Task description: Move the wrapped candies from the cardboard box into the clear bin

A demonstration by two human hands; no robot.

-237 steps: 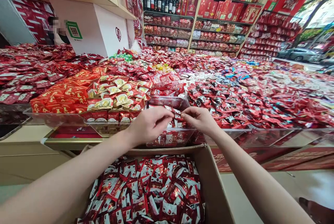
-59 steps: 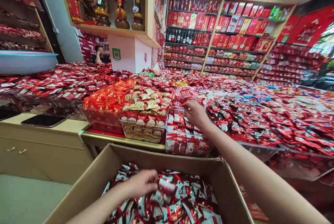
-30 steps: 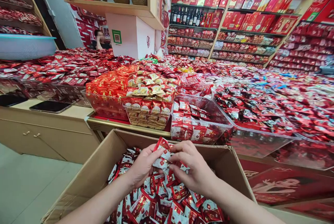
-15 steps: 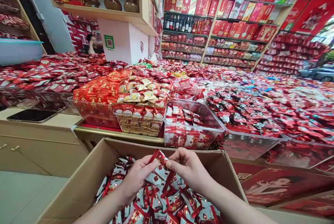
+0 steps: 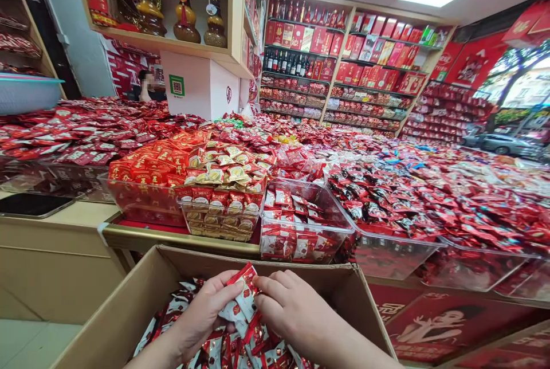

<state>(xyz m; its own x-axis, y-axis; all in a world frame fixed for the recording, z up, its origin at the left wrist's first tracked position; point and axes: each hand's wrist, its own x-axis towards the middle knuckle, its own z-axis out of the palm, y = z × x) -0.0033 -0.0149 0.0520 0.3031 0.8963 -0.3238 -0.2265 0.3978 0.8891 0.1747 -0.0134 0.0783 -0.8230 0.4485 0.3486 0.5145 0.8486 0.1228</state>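
Both my hands are down at the open cardboard box (image 5: 107, 323), over its heap of red-and-white wrapped sweets (image 5: 223, 352). My left hand (image 5: 201, 311) and my right hand (image 5: 292, 311) pinch a small bunch of the same wrapped sweets (image 5: 243, 300) between them. The bunch sticks up above my fingers. Just past the box's far flap stands a clear plastic bin (image 5: 305, 240) holding similar sweets, with a bin of gold-wrapped durian sweets (image 5: 219, 214) to its left.
Heaped red sweets cover the long display behind the bins. A phone (image 5: 30, 205) lies on the beige counter at left. Shelves of bottles and red gift boxes (image 5: 335, 65) fill the back wall. A person (image 5: 146, 87) stands far back at left.
Both hands have sunk lower in view and moved closer together around the bunch of sweets. Over the last second, the scene has shifted slightly left and up as my head turns.
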